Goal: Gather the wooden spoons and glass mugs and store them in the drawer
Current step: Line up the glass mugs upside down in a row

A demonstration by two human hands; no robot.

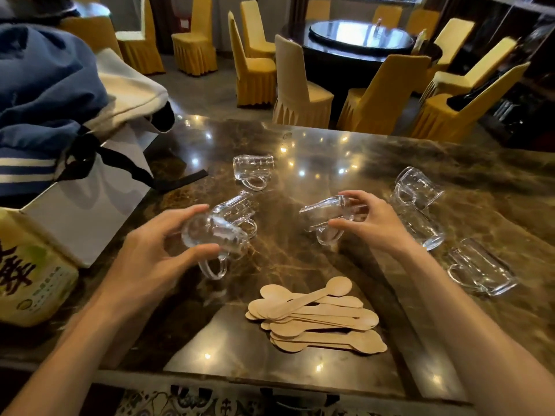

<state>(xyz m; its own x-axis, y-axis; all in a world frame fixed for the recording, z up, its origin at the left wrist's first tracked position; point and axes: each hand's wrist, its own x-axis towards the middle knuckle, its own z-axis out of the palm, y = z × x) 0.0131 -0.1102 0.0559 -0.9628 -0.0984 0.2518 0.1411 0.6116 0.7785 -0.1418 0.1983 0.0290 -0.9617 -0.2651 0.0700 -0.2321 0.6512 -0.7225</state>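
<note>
My left hand (159, 250) grips a clear glass mug (214, 235) held on its side above the marble table (330, 151). Just behind it lies another mug (240, 207), also on its side. My right hand (371, 222) holds a second tilted mug (326, 216) by its base. A further mug (253, 169) lies at mid table. More mugs sit at the right (417, 187), (420, 226), (480, 270). Several flat wooden spoons (318, 318) are piled near the front edge, between my forearms. No drawer is visible.
A white paper bag with black ribbon handles (90, 202), blue and cream clothing (45, 85) and a yellow-green box (30, 271) crowd the table's left side. Yellow-covered chairs (300, 85) and a round dark dining table (360, 34) stand beyond the far edge.
</note>
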